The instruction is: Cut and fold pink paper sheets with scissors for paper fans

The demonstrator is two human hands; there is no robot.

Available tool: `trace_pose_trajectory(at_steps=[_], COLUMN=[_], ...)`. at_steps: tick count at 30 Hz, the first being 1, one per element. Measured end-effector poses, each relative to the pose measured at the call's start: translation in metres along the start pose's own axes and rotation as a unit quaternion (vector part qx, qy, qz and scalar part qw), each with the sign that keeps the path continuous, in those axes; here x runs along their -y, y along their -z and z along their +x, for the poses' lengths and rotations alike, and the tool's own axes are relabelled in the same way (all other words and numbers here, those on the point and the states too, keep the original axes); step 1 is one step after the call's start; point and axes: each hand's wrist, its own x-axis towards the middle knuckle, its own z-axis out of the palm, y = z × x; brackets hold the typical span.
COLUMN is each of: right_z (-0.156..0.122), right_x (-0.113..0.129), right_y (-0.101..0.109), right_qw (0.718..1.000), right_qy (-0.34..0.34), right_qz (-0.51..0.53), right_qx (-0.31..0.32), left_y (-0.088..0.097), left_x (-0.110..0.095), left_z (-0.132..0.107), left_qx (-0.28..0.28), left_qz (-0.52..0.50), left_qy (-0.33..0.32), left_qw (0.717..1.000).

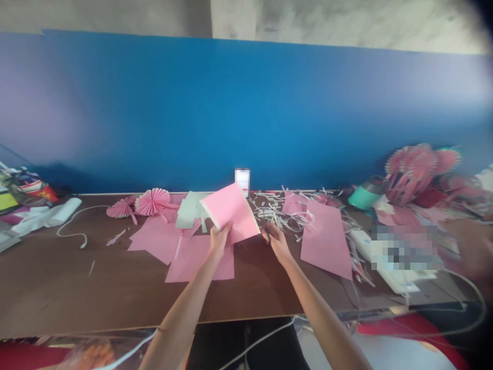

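My left hand [219,240] grips the lower edge of a pink paper sheet [230,213], which is tilted up off the table. My right hand [274,241] is at the sheet's lower right corner, pinching a small dark tool [267,235], probably scissors, though its blades are hidden. Pink paper sheets [200,259] lie under and left of my hands, and another pink sheet [326,239] lies to the right. White paper strips [277,213] are heaped just beyond my right hand. Pink pleated paper fans [152,201] lie at the far left.
The brown wooden table [115,288] runs along a blue wall [246,108]. Pale green paper [188,209] stands behind the sheets. A teal flask [367,192], pink paper fans [416,167] and a white cable [73,231] lie around. A blurred white object [393,262] sits at right.
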Motion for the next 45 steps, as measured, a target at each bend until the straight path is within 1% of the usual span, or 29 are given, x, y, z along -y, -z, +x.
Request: trace_pose_trajectory(at_steps=[3,6,9,14,21,29,39,45], right_z=[0.002,0.003,0.002,0.001,-0.002,-0.005,0.000,0.001], right_x=[-0.006,-0.010,-0.009,-0.004,-0.003,0.003,-0.009,-0.003], right_y=[0.000,0.000,0.000,0.001,0.001,-0.001,-0.002,-0.004], right_qw=[0.999,0.998,0.996,0.995,0.995,0.994,0.997,0.998], right_qy=[-0.011,-0.010,-0.016,-0.024,-0.016,-0.009,-0.010,-0.022], right_qz=[0.004,0.022,0.032,0.018,0.001,-0.035,-0.018,0.010], right_qx=[0.039,0.061,0.077,0.091,0.096,0.099,0.075,0.066], left_y=[-0.001,-0.003,-0.003,-0.002,-0.002,-0.003,-0.002,-0.005], left_x=[-0.003,-0.006,-0.005,-0.004,-0.008,-0.006,-0.010,-0.009], left_z=[-0.002,-0.004,-0.005,-0.004,-0.006,-0.006,-0.007,-0.008], left_qx=[0.010,0.019,0.025,0.019,0.018,0.020,0.040,0.052], left_qz=[0.009,0.028,0.037,0.040,0.041,0.022,0.038,0.040], left_qy=[0.002,-0.003,-0.008,-0.010,-0.003,-0.011,-0.011,-0.007], left_qw=[1.000,0.999,0.999,0.999,0.999,0.999,0.998,0.998])
